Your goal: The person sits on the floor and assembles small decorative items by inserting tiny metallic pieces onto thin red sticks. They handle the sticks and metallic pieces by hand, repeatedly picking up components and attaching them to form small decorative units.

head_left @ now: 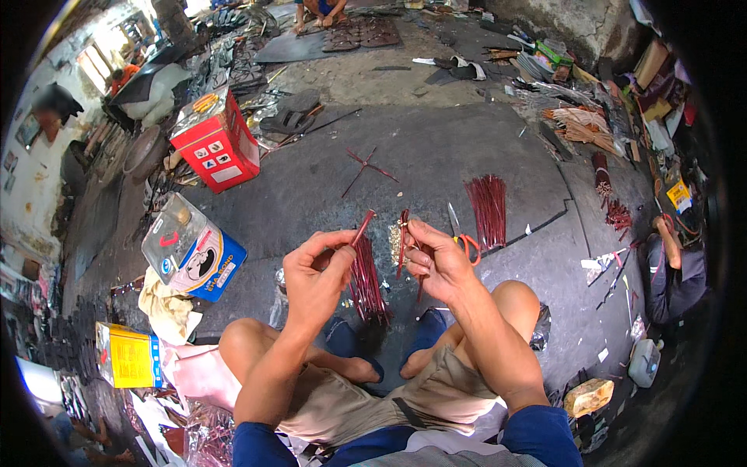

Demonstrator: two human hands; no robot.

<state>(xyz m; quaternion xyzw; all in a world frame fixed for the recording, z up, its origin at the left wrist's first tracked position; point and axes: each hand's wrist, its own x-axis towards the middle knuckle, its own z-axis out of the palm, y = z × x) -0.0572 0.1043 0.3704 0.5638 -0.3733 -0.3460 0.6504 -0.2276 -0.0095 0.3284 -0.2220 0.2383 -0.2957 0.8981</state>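
1. The left hand [315,276] pinches one thin red stick [362,227] between closed fingers [340,251], tilted upward.
2. The right hand [437,261] closes its fingers on another red piece [403,237], held upright.
3. Between both hands, a bundle of red sticks [367,286] lies on the floor [311,179].
4. Orange-handled scissors [464,241] lie just beside the right hand.
5. Another red bundle [489,208] lies farther right.

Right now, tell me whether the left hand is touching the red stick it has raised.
Touching. The head view shows the left hand pinching the lower end of a red stick between thumb and fingertips; the stick rises from that pinch with no gap.
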